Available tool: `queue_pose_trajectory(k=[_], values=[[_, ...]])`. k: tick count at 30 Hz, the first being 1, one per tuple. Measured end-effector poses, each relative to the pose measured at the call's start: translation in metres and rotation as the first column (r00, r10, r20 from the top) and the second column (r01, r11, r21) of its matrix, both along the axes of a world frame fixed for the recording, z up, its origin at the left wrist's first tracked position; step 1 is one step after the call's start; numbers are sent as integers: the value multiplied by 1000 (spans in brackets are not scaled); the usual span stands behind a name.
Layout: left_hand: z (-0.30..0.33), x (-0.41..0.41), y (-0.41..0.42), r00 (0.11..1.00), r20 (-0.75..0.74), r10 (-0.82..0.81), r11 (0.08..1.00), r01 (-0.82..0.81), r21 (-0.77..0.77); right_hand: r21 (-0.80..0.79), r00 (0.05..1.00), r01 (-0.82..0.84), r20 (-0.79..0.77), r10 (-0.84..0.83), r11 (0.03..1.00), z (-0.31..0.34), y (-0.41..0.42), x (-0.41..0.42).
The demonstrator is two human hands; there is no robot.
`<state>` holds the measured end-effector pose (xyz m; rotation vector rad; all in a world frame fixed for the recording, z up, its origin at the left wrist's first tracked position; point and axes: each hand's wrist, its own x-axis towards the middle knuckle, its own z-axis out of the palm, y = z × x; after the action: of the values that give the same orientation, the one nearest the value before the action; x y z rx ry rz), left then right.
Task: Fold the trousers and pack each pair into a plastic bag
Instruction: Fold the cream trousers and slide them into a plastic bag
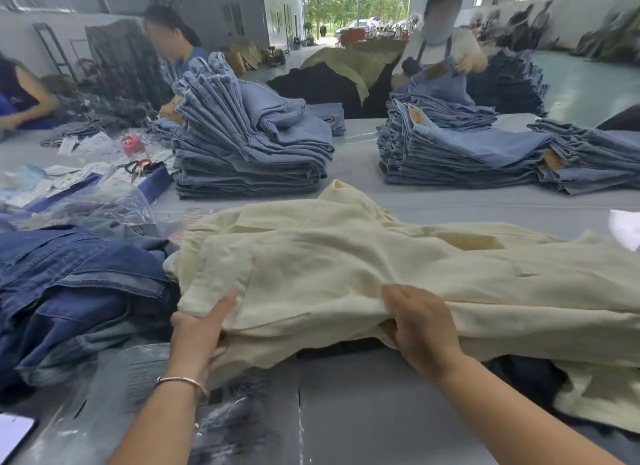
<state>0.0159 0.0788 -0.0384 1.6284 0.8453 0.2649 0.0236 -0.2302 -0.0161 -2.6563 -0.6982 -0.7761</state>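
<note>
A pair of cream trousers lies spread across the table in front of me, reaching off to the right. My left hand grips its near left edge, thumb on top and fingers tucked beneath the cloth. My right hand grips a bunched fold at the near middle edge. A flat clear plastic bag with dark cloth inside lies on the table just under my wrists. More clear bags are heaped at the left.
Dark blue jeans are piled at my left. Two tall stacks of light blue jeans stand across the table. Scissors and paper tags lie at far left. A phone sits at the bottom left corner. Other people work behind.
</note>
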Motion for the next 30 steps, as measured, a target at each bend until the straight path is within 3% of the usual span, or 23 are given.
queue_pose_trajectory(k=[2,3,6,10,14,18,22,25,28,30], values=[[0,-1,-1,1000,25,11,1000,-11,21,-229,951,33,-291,-100,973,-9,1,-2],[3,-1,-1,999,32,7,998,-10,67,-306,920,28,-365,-144,952,-16,1,-3],[15,-2,-2,996,86,-9,981,-8,192,-383,900,23,-393,-186,923,-21,0,-6],[30,-5,-3,992,115,-45,984,24,178,-321,885,2,-441,-151,947,-12,-3,-17],[30,-25,-13,991,131,-6,995,19,-99,-285,852,-75,-517,-87,956,10,-14,-38],[43,-58,-26,957,274,96,984,-49,-174,-181,904,15,-418,-91,983,27,-33,-66],[72,-104,-48,876,471,107,914,100,-394,-125,937,106,-320,-141,987,37,-54,-110],[71,-158,-65,791,611,-39,893,302,-334,-152,902,87,-408,-143,985,21,-81,-162],[41,-210,-77,837,547,-36,957,186,-221,-179,769,81,-615,-176,981,-7,-94,-211],[11,-232,-82,943,331,-35,993,71,-99,-261,654,72,-716,-243,963,-34,-98,-233]])
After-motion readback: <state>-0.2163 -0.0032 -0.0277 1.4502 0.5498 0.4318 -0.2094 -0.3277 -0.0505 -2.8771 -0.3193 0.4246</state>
